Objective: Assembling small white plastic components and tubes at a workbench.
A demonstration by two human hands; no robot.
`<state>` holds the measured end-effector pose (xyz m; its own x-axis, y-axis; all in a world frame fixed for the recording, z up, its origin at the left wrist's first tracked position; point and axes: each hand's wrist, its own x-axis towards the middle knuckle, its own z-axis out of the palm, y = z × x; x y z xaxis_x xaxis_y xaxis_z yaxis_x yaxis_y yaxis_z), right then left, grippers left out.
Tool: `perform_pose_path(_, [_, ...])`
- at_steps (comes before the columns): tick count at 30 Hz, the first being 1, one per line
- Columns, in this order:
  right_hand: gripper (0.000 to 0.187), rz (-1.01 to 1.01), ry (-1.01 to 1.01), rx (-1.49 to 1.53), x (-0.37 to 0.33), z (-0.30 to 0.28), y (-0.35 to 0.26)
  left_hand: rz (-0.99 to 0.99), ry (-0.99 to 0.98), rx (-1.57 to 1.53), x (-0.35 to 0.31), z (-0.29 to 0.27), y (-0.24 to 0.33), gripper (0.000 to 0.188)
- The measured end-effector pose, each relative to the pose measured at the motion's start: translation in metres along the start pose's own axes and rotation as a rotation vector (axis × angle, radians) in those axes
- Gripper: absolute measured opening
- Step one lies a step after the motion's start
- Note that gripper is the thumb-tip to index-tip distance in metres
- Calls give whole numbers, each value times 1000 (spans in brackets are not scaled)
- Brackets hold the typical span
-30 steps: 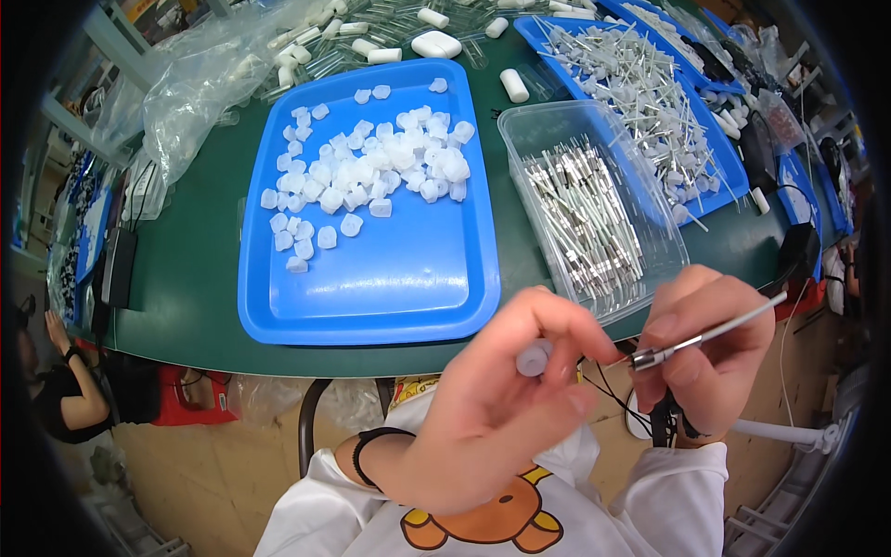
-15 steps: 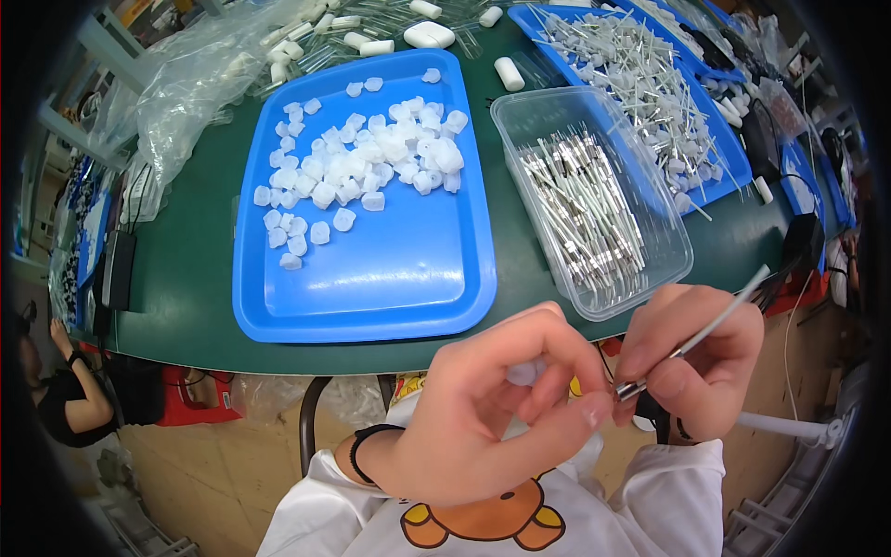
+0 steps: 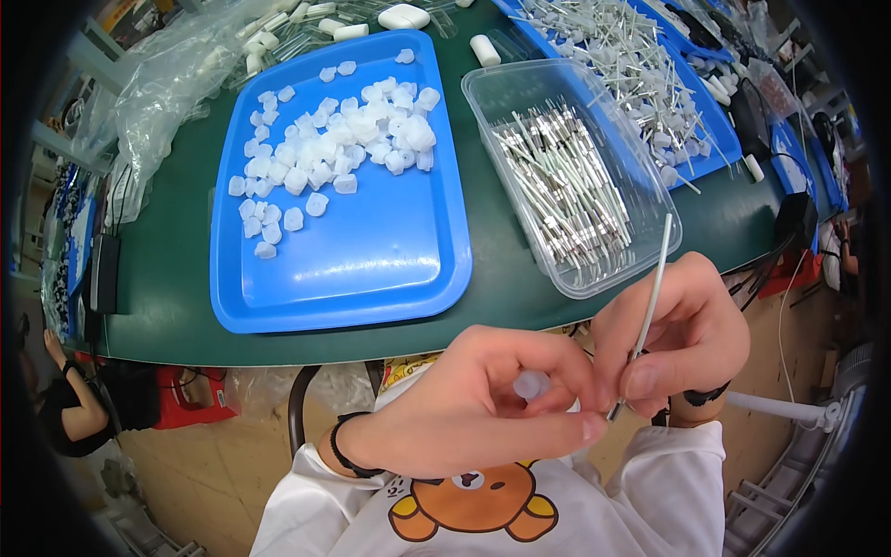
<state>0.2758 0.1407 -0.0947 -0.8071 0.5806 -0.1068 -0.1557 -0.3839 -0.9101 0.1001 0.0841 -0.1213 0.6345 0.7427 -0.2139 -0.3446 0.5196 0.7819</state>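
Note:
My right hand (image 3: pixel 682 339) is closed in a pinch on a thin pale rod (image 3: pixel 655 288) with a metal end. The rod stands steeply, its pale tip up and its metal end down by my left fingertips. My left hand (image 3: pixel 464 399) is curled around a small translucent plastic cap (image 3: pixel 532 383), which shows between its bent fingers. The left thumb and forefinger reach the rod's metal end; whether they grip it I cannot tell. Beyond my hands, a clear plastic box (image 3: pixel 656 243) holds many similar metal-ended rods. A blue tray (image 3: pixel 343 288) bears a heap of translucent caps (image 3: pixel 320 153).
Another blue tray (image 3: pixel 730 148) at the far right is full of rods with caps. White cylindrical pieces (image 3: pixel 484 50) and clear plastic bags (image 3: pixel 153 102) lie along the back of the green table (image 3: pixel 153 278). At the far left another person's arm (image 3: pixel 79 399) shows.
The rod has turned from a slant to nearly upright in my right hand. The cap in my left hand shows more. The tray and box sit slightly further left and higher in the view.

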Motion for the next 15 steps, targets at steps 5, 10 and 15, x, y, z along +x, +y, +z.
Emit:
perform_pose_path(5, [7,141,-51,40,-2,-3,-5,-37,-14,81,-1,1,1,8])
perform_pose_path(10, [9,223,-133,71,-1,-8,-5,-25,-33,133,-1,3,-2,9])
perform_pose_path(15, [11,344,-211,87,1,-11,-8,-77,-122,182,-1,0,2,14])
